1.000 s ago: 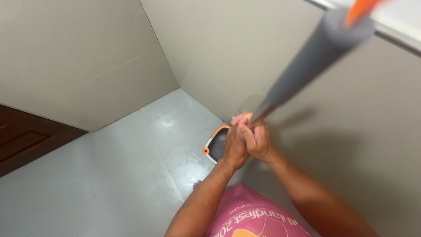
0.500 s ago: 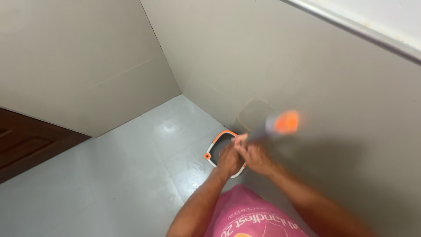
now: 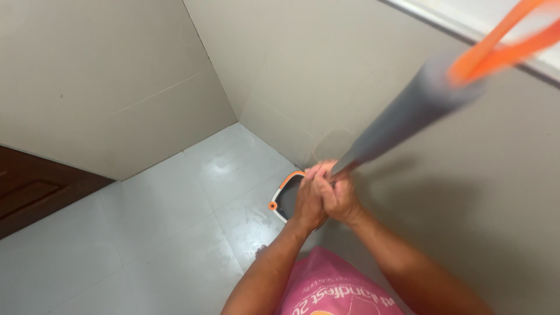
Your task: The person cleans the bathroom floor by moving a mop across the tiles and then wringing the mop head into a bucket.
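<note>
Mop handle [image 3: 402, 119] front and centre, a grey pole running from the clasped hands up toward the camera at the upper right, blurred near the lens, with an orange loop [image 3: 501, 46] at its top end. Fingers [image 3: 318, 175] of both hands are curled tight round the lower part of the pole, wrapped over one another so no gap shows between them. Left hand [image 3: 308, 201] sits on the left side of the grip, right hand [image 3: 341, 198] pressed against it on the right, the two touching along their length, both fully closed on the pole. Forearms come in from the near edge, meeting at the wrists.

Just beyond and below the hands, a bucket [image 3: 286, 195] with a white rim and orange trim stands on the floor, hard up against the right wall; the hands cover most of it, so where the pole's lower end sits cannot be told. Pale grey floor tiles [image 3: 175, 221] spread to the left, with a sheen of light on the far ones. Beige wall tiles [image 3: 116, 87] meet at a corner far off, and a dark wooden door [image 3: 29, 186] shows at the far left edge. Pink shirt [image 3: 332, 291] fills the near bottom edge.
</note>
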